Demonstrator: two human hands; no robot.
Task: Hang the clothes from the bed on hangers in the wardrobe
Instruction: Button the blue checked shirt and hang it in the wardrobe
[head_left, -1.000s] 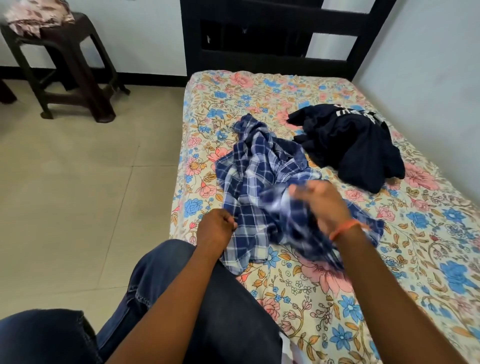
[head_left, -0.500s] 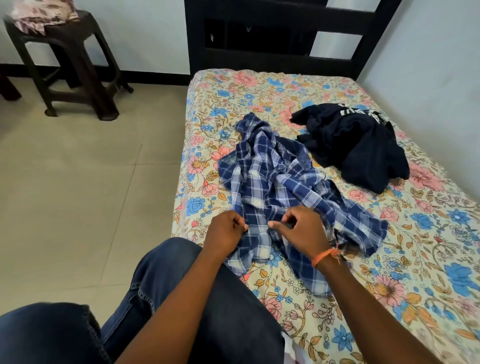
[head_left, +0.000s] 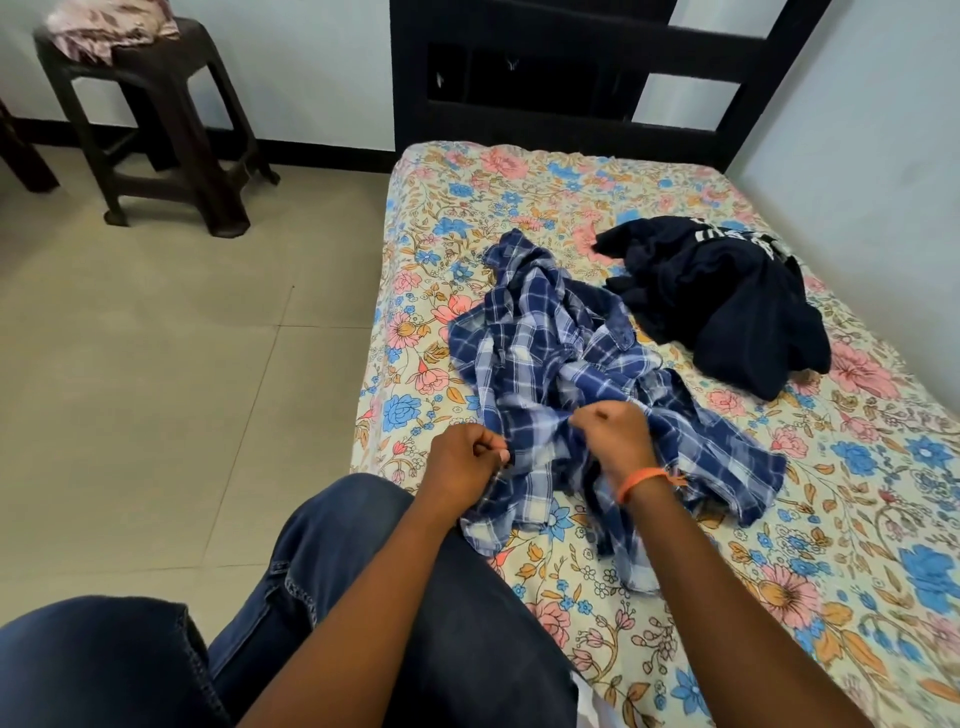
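Soft cotton, the crumpled blue-and-white plaid shirt (head_left: 566, 384) looked light and limp — best taken by collar or shoulders, a judgement. It lay on the floral-sheeted bed (head_left: 779, 545), a dark navy garment (head_left: 727, 306) at two o'clock. Left hand (head_left: 460, 462) and right hand (head_left: 615, 439) pinched its near edge, fingers curled tight.
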